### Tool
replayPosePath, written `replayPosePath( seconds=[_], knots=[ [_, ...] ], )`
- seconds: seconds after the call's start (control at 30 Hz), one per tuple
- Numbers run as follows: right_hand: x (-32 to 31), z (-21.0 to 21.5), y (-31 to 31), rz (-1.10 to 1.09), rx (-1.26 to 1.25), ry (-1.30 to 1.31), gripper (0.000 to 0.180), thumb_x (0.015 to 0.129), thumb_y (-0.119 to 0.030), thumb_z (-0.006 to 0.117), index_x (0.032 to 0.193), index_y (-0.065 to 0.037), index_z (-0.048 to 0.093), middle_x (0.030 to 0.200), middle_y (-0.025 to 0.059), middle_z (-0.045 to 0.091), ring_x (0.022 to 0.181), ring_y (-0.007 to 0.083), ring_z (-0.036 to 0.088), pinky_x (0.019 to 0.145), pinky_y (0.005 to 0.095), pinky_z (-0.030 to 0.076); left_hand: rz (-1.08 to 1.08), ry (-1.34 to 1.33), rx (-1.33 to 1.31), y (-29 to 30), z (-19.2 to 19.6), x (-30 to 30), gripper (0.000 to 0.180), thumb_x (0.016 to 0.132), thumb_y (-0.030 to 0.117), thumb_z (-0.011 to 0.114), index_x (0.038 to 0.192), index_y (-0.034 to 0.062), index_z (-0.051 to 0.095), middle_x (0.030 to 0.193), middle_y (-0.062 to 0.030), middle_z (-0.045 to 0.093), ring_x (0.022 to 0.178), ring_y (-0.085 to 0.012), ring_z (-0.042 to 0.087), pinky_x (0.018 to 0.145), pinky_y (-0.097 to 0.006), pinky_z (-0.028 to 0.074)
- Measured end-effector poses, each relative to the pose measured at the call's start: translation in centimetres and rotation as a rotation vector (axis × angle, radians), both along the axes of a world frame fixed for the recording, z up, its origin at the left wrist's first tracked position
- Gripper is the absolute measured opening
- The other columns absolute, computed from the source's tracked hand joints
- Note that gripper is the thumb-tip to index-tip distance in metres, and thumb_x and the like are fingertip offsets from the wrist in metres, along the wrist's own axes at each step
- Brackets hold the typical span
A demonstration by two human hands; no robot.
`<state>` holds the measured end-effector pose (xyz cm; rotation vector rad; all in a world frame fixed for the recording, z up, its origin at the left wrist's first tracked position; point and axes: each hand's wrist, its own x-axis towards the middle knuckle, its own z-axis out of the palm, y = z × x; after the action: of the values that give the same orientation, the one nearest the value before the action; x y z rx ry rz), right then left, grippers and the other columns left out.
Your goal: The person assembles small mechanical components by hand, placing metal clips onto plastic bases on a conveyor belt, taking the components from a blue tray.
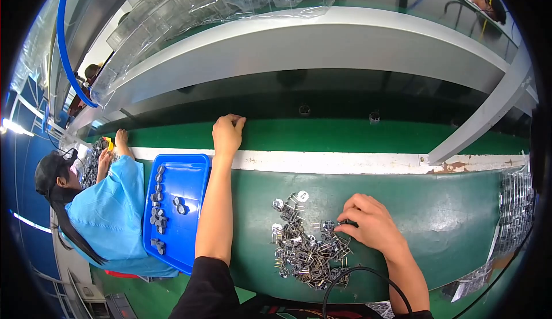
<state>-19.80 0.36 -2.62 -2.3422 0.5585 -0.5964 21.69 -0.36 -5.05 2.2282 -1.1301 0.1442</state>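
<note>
Green matting covers the workbench [448,221], with a white strip [345,162] running across it and a shelf [322,37] overhead. Next comes a co-worker in a light blue top [112,215] at the left, then the blue tray [192,175] holding small dark parts [156,210]. Left hand [227,134] reaches past the strip, fingers curled shut; whether it holds anything cannot be told. Right hand [371,222] pinches a piece at the edge of the heap of small metal components [307,244] on the mat.
</note>
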Motion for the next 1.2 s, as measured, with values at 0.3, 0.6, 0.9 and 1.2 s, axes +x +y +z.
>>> replayPosePath(
  seconds=[0.3,0.6,0.9,1.2],
  knots=[
    [0.1,0.9,1.9,-0.161,0.384,-0.365,0.017,0.078,-0.006,0.083,0.086,-0.001,0.069,0.083,0.0065,0.068,0.069,0.0150,0.067,0.059,0.0258,0.053,-0.437,1.072,-0.269,5.8,3.9,-15.2,0.019,0.087,0.003,0.073,0.104,-0.0054,0.072,0.110,-0.0150,0.072,0.098,-0.0179,0.068,0.093,-0.029,0.051],
    [1.0,1.6,4.5,-0.226,0.326,-0.390,0.019,0.077,0.000,0.081,0.095,-0.003,0.076,0.091,0.0061,0.065,0.075,0.0131,0.062,0.058,0.0257,0.049,-0.735,1.369,-0.149,10.7,4.0,-21.5,0.046,0.079,-0.017,0.070,0.122,-0.0031,0.063,0.116,-0.0085,0.054,0.110,-0.0193,0.063,0.096,-0.034,0.057],
    [0.9,2.6,3.9,-0.323,0.048,-0.371,0.023,0.076,0.006,0.079,0.097,0.001,0.072,0.088,0.0099,0.065,0.068,0.0167,0.062,0.053,0.0273,0.050,-0.788,1.250,-0.225,11.5,3.9,-22.7,0.039,0.076,-0.016,0.074,0.112,-0.0028,0.064,0.118,-0.0111,0.056,0.108,-0.0195,0.063,0.092,-0.032,0.061],
    [1.8,1.7,3.9,-0.233,-0.203,-0.390,0.023,0.073,0.003,0.079,0.093,0.001,0.069,0.084,0.0093,0.062,0.062,0.0211,0.060,0.050,0.0298,0.048,-0.787,1.253,-0.201,11.9,3.0,-23.3,0.037,0.076,-0.013,0.076,0.109,0.0000,0.065,0.117,-0.0122,0.060,0.109,-0.0200,0.064,0.087,-0.030,0.062]
  ],
)
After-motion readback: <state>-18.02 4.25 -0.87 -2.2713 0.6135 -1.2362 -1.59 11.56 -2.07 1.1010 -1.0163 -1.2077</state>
